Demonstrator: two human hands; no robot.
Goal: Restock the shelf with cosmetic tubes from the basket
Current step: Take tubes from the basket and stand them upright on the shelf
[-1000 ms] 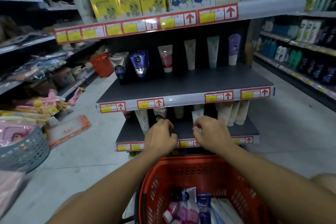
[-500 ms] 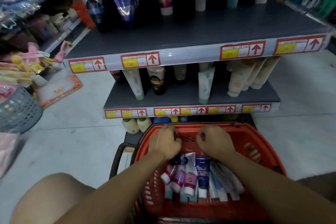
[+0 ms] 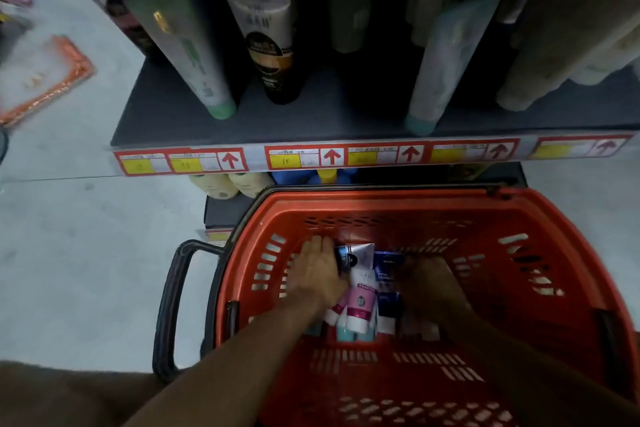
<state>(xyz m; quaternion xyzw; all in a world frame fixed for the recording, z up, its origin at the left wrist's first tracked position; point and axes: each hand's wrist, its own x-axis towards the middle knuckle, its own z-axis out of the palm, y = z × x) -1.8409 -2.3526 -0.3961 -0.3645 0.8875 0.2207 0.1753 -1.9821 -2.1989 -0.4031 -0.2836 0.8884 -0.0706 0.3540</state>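
Now both my hands have dropped from the shelf edge into the red basket [image 3: 554, 253], so I'm at the pick-up step: left hand [image 3: 318, 270] lies flat, fingers straight, on the cosmetic tubes [image 3: 362, 298] heaped on its floor, gripping none. Right hand [image 3: 429, 282] sits in shadow beside them; I can't tell its grasp. Beyond, the shelf [image 3: 311, 125] has bare gaps between standing tubes

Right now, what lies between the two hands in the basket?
Head view: between left hand and right hand lie cosmetic tubes, a pink-and-white tube and a dark blue tube, in the red basket.
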